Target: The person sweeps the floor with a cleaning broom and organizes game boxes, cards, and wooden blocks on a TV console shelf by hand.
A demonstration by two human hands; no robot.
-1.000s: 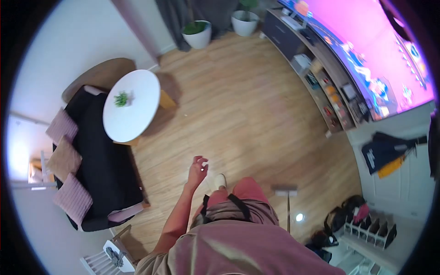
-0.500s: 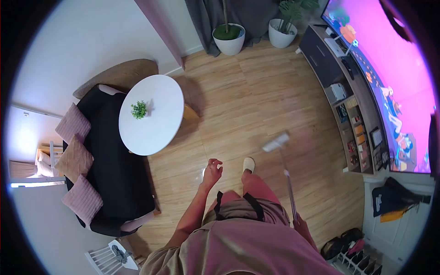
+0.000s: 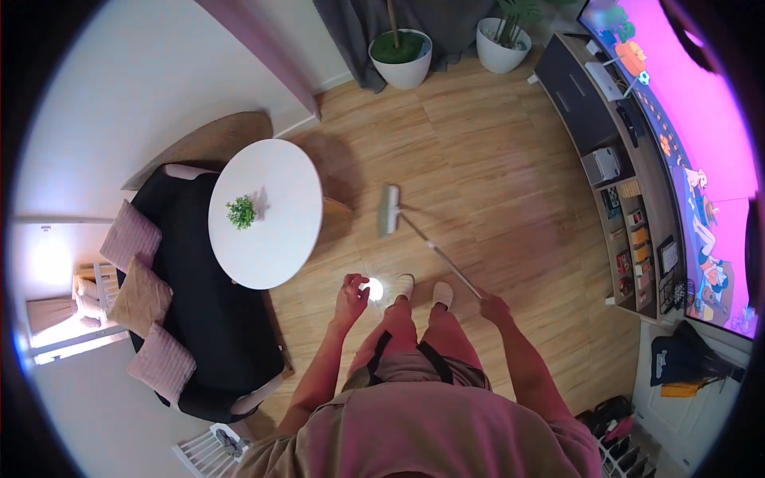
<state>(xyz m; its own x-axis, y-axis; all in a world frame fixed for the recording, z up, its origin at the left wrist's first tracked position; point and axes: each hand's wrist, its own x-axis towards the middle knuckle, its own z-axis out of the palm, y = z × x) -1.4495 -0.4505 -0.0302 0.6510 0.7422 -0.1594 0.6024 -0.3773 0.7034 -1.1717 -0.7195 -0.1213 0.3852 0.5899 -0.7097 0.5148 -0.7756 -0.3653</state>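
My right hand (image 3: 494, 307) is wrapped round the upper end of a broom's long handle (image 3: 441, 253). The handle slants forward and left to the broom head (image 3: 389, 210), which is on the wooden floor between the round table and the TV stand. The head has a white block with a grey-green strip along its left side. My left hand (image 3: 351, 297) hangs free in front of my left hip, its fingers loosely bent and apart, nothing visible in them. A bright reflection shines on the floor beside it.
A white round table (image 3: 271, 247) with a small plant (image 3: 241, 213) stands left, beside a black sofa (image 3: 203, 319) with cushions. Potted plants (image 3: 402, 70) stand at the back. The TV stand (image 3: 570, 99) lines the right; a white chair (image 3: 209, 452) is at lower left.
The broom head has swept left across the floor, and my right hand has moved forward and left with the handle. My left hand has shifted slightly left. Both feet now show.
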